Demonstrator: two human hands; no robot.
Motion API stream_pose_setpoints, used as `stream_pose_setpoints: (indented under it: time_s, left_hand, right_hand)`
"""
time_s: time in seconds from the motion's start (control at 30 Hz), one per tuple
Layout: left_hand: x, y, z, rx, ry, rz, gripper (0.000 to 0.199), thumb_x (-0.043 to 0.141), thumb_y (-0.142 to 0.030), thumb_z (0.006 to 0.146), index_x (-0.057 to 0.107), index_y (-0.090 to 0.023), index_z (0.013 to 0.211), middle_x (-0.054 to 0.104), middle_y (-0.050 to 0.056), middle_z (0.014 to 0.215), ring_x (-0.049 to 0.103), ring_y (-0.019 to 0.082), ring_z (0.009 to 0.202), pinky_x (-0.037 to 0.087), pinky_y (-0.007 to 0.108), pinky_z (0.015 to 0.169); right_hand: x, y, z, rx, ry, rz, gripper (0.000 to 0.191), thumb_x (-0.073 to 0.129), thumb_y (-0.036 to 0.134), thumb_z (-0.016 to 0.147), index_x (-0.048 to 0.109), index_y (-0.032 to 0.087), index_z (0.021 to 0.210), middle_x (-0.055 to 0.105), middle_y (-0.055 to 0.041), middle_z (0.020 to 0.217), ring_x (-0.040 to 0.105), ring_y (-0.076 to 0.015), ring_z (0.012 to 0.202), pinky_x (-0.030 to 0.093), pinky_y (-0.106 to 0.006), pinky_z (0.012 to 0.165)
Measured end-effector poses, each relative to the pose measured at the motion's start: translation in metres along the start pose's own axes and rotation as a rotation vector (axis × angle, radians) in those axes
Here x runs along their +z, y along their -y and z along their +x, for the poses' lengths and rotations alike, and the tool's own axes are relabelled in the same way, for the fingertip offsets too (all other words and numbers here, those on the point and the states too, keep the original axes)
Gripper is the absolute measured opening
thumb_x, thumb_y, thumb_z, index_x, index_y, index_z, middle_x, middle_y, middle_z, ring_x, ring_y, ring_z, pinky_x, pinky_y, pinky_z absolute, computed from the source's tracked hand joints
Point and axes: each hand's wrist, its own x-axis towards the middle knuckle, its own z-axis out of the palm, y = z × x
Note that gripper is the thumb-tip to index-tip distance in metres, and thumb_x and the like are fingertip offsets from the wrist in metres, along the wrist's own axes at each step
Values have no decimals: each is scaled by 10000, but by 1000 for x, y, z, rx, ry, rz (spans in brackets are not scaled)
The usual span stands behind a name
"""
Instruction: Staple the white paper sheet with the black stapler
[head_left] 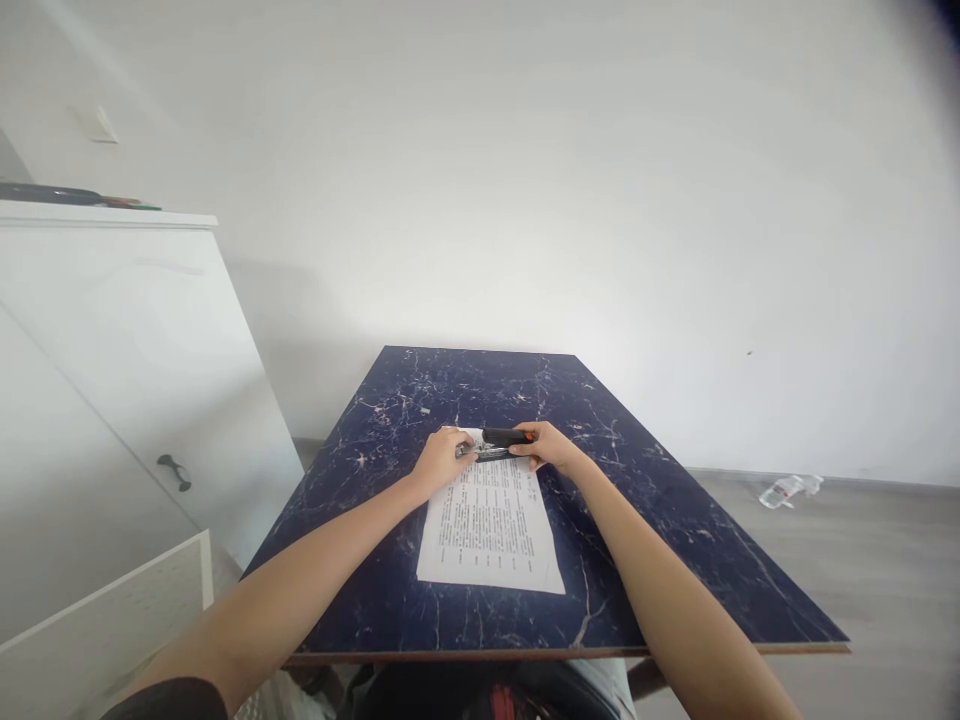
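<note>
A black stapler [501,438] with an orange mark lies across the top part of a printed white sheet [491,530]. Its upper arm is raised from the metal base. My right hand [547,447] is closed around the right end of the stapler. At the left end, my left hand [448,460] has its fingers closed on the stapler's metal part, over the sheet's upper left edge. The sheet lies flat with its lower edge towards me. The fingertips partly hide the stapler's ends.
Under the sheet is a dark blue marbled table [600,560]. A white cabinet [112,400] with a dark handle stands at the left. Behind the table rises a pale wall. A clear plastic item [789,490] lies on the floor at the right.
</note>
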Motion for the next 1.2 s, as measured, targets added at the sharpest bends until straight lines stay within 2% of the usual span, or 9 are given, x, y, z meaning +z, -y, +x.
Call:
stream_pose_setpoints:
  time_s: [0.37, 0.47, 0.6, 0.73, 0.8, 0.9, 1.03, 1.1, 1.2]
  left_hand:
    - [-2, -6, 0, -21, -60, -126, 168, 716, -349, 852, 722, -211, 948, 687, 91, 1000, 612, 294, 1035, 464, 468, 976]
    - [-3, -3, 2, -113, -141, -316, 349, 758, -433, 812, 694, -214, 1076, 672, 100, 1115, 629, 265, 1022, 497, 425, 948]
    - [-3, 4, 10, -403, -229, -833, 401, 669, -524, 862, 646, -177, 1063, 674, 135, 1181, 649, 267, 1102, 513, 406, 974]
    - [-7, 6, 12, -555, -113, -1319, 413, 534, -541, 946, 614, -156, 1073, 642, 195, 1293, 639, 287, 1208, 529, 418, 1013]
    - [-11, 3, 9, -552, -11, -1409, 493, 433, -588, 985, 606, -150, 1128, 608, 219, 1355, 617, 300, 1259, 536, 441, 1023]
    - [-16, -1, 5, -532, 97, -1441, 637, 317, -672, 997, 581, -135, 1214, 560, 235, 1417, 603, 316, 1284, 563, 459, 988]
    - [-16, 0, 4, -600, 139, -1513, 668, 288, -662, 1011, 581, -110, 1248, 588, 238, 1378, 678, 285, 1143, 615, 356, 782]
    - [-14, 2, 6, -671, 136, -1561, 628, 308, -637, 1019, 599, -116, 1215, 637, 221, 1299, 717, 232, 952, 589, 287, 634]
    - [-13, 3, 7, -756, 118, -1615, 561, 359, -614, 1018, 607, -130, 1157, 695, 177, 1109, 664, 153, 685, 506, 222, 492]
  right_hand:
    - [-14, 9, -4, -76, -17, 49, 491, 895, 366, 630, 734, 127, 1028, 685, 13, 691, 560, -85, 423, 495, -203, 432]
    - [-16, 11, -7, -149, -99, 41, 469, 896, 359, 614, 734, 133, 992, 685, 12, 702, 545, -86, 423, 479, -218, 435]
    - [-15, 18, -9, -252, -226, 40, 458, 878, 390, 645, 728, 155, 1008, 684, 6, 719, 548, -103, 432, 477, -244, 448]
    - [-4, 30, -13, -341, -320, 50, 479, 871, 439, 673, 721, 168, 1037, 699, -24, 771, 551, -120, 433, 496, -279, 456]
    - [3, 36, -16, -386, -370, 33, 452, 858, 429, 699, 724, 178, 1051, 716, -44, 831, 556, -122, 442, 517, -293, 471]
    - [14, 44, -22, -459, -429, -23, 367, 825, 375, 743, 744, 216, 1063, 727, -77, 1054, 588, -120, 501, 567, -312, 528]
    - [25, 48, -27, -494, -433, -51, 304, 786, 282, 743, 773, 250, 1046, 672, -86, 1246, 628, -149, 630, 599, -324, 556]
    - [28, 48, -28, -509, -425, -63, 300, 747, 231, 748, 779, 263, 1045, 661, -80, 1272, 658, -187, 740, 616, -333, 584]
    - [30, 48, -29, -572, -401, -126, 331, 677, 164, 766, 786, 282, 1055, 652, -66, 1299, 676, -250, 959, 636, -339, 644]
